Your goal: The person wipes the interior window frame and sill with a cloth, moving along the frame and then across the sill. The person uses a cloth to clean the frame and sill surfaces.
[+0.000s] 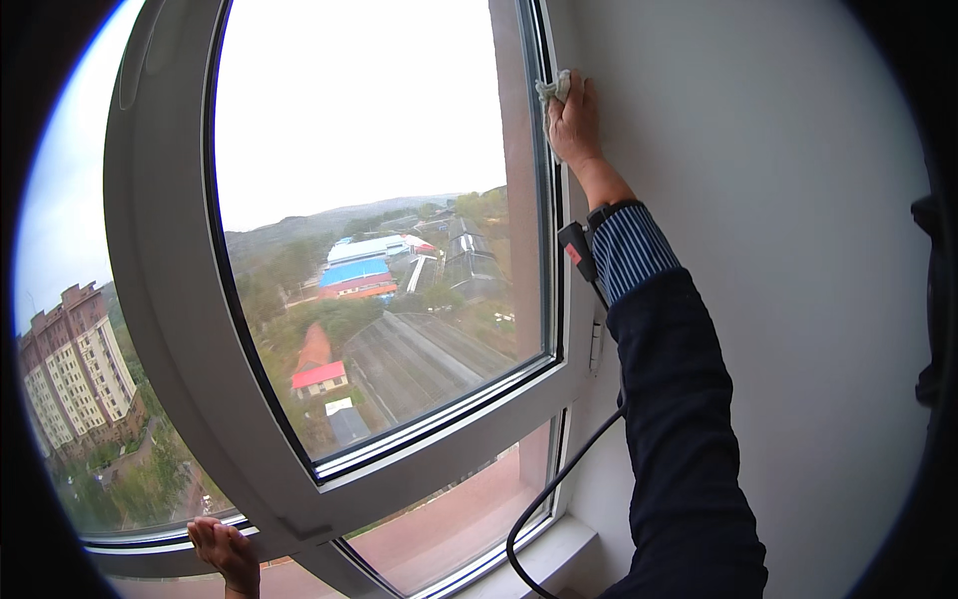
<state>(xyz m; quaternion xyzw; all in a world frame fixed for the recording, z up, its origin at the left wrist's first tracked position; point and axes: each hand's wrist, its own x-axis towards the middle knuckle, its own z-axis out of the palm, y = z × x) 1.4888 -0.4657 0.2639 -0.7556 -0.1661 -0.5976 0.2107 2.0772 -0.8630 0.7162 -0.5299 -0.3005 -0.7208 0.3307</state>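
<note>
My right hand (577, 125) is raised to the right edge of the tall window pane (369, 140). Its fingers are closed on a crumpled pale cloth (552, 92), pressed against the grey window frame (571, 230) beside the wall. Low on the left, my left hand (226, 554) grips the frame's lower rail (160, 564), its fingers bent over the edge. Part of that hand is cut off by the lower rim of the picture. A dark sleeve with a striped cuff (635, 250) covers my right arm.
A black cable (539, 499) with a dark connector (577, 250) hangs by my right wrist. A white wall (778, 250) stands to the right, with a dark object (928, 299) at its far edge. Below is a sill (544, 554); buildings (75, 364) show outside.
</note>
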